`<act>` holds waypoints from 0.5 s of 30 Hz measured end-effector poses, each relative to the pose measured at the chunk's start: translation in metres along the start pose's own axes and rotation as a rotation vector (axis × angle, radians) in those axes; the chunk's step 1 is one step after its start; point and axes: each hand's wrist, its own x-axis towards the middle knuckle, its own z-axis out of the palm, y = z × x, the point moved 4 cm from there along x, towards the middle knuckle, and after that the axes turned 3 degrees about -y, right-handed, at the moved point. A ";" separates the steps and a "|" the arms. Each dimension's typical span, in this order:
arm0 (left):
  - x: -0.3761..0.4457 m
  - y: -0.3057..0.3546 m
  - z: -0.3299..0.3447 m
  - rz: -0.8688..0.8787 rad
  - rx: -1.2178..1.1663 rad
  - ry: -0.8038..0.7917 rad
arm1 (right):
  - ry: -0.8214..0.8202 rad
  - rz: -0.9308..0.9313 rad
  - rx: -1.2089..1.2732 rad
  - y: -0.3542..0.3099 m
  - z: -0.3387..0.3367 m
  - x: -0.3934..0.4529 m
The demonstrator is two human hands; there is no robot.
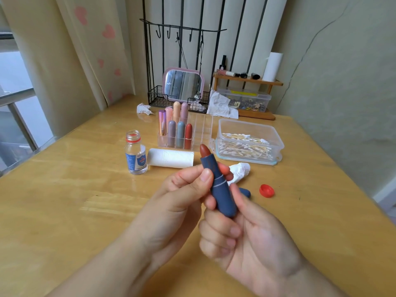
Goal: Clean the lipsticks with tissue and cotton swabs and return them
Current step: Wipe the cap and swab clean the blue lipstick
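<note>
Single head view, angled forward-down, close over hands [214,211], facing table [64,189] toward wall

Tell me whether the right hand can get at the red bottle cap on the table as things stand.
Probably not straight away. The right hand is gripping the base of the open navy lipstick, which the left hand also holds. The red bottle cap lies bare on the table with nothing over it, so once the right hand lets go, the way looks free.
</note>
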 end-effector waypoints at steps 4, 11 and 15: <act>0.002 -0.002 0.000 -0.008 -0.012 0.003 | 0.235 -0.129 -0.427 -0.012 -0.010 -0.006; 0.004 -0.005 -0.010 -0.006 0.222 0.078 | 0.436 -0.529 -1.316 -0.021 -0.007 -0.016; 0.004 -0.003 -0.008 0.026 0.226 0.032 | 0.087 -0.164 -0.452 -0.008 -0.008 -0.004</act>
